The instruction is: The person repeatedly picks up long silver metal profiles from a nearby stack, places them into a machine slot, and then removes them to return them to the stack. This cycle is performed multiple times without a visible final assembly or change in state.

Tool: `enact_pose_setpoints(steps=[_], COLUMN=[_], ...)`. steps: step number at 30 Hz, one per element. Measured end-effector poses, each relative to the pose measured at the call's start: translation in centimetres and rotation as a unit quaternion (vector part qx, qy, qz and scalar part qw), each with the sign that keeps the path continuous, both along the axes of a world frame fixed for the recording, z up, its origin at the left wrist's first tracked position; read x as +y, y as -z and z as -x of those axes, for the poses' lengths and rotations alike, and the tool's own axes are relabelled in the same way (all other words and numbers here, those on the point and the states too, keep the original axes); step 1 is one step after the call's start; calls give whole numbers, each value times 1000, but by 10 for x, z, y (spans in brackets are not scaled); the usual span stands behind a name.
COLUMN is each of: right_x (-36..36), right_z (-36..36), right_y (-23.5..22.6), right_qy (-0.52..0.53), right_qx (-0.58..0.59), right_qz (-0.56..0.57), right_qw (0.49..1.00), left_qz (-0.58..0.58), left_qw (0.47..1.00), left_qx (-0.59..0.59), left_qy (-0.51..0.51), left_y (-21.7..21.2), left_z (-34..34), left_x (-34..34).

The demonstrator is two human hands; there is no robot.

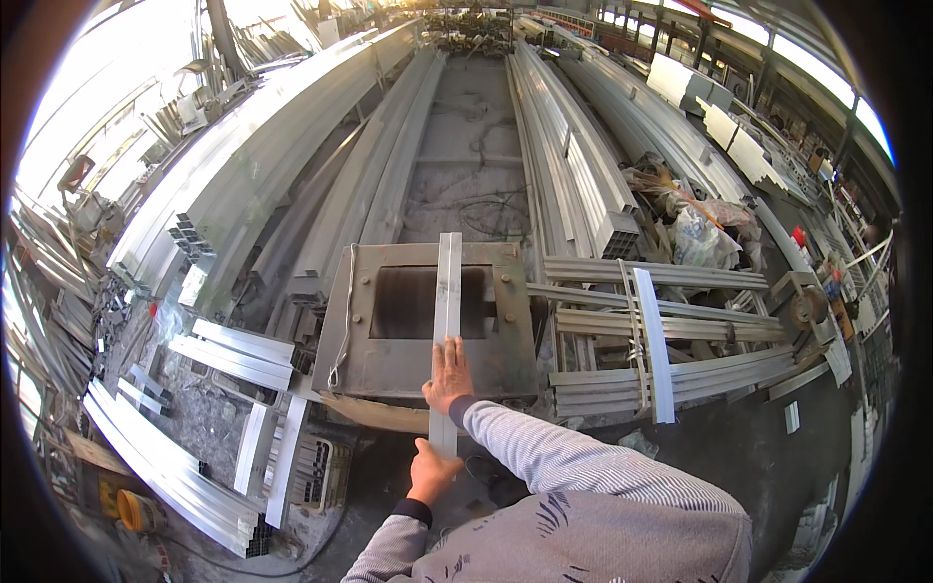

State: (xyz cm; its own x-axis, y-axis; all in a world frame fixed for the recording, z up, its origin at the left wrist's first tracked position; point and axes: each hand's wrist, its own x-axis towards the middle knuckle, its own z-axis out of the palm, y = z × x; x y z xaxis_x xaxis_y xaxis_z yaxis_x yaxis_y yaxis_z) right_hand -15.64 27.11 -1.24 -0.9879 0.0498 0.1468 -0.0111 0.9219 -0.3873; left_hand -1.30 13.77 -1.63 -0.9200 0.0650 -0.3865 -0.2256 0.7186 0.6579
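Note:
A long, straight silver metal bar [448, 291] lies lengthwise across a brown metal machine box [340, 374]. It spans a rectangular opening in the top, where a dark, streaked surface [406, 303] shows below. My left hand [433, 473] is closed around the bar's near end, in front of the box. Farther along, my right hand [449, 377] rests flat on top of the bar, its fingers stretched forward near the opening's front edge. Its thumb sits at the bar's left side. The bar's underside is hidden.
Bundles of metal profiles [374, 194] run away on both sides. Short bars [671, 379] are stacked at right, with a pale strip [653, 345] across them. More bars [185, 466] lie at left, near a plastic crate [335, 476] and a yellow bucket [136, 510].

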Motion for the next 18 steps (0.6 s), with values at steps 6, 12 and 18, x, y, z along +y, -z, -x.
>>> enact_pose_setpoints(steps=[6,12,18], right_x=[-19,-31,-56], right_z=[-49,-79,-123], right_y=[9,11,16], right_qy=[-3,4,-1], right_qx=[1,-4,-36], right_qz=[-16,-16,-17], right_qw=[1000,1000,999], left_qz=[-4,-5,-28], left_qw=[1000,999,999], left_qx=[-1,-36,10], left_qy=[5,8,22], left_y=[0,-8,14], left_z=[-50,-81,-121], left_x=[-18,-33,-62])
